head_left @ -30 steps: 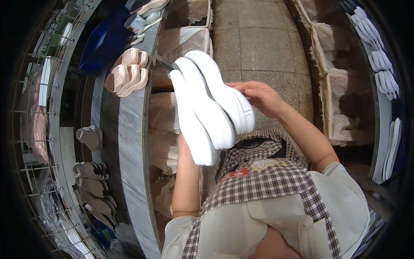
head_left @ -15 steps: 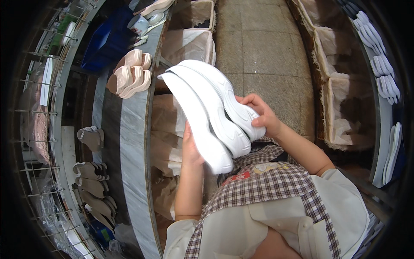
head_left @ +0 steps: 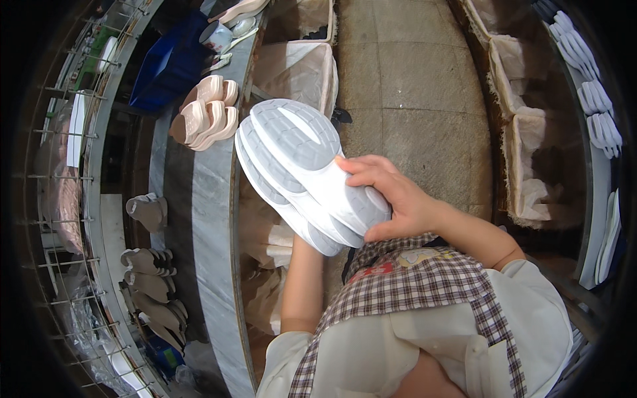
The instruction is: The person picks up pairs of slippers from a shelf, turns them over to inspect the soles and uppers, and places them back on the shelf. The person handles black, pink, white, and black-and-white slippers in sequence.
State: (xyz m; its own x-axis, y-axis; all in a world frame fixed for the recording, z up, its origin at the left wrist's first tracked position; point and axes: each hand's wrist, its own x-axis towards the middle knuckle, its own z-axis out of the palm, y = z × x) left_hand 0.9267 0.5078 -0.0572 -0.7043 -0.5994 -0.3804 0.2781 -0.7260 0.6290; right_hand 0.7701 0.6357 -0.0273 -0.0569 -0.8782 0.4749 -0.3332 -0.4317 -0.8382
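Note:
A stack of white shoe soles (head_left: 315, 169) is held over the aisle, beside the bench, with grey patterned treads facing up. My right hand (head_left: 395, 192) grips the near right end of the stack, its thumb around the near end and its fingers across the upper sole. My left forearm (head_left: 304, 282) reaches up under the stack. The soles hide my left hand and its fingers.
On the left, a marble-patterned bench (head_left: 211, 265) carries pale pink soles (head_left: 211, 116), a mug (head_left: 215, 38) and a blue crate (head_left: 172, 63). Lined baskets (head_left: 332, 66) stand beyond the stack, and more baskets (head_left: 531, 166) flank the aisle. White soles (head_left: 604, 132) lie on the right shelf.
The stack has turned over, from sidewalls showing to treads facing up. My right hand has moved across onto the upper sole, and my left hand has gone out of sight behind the stack.

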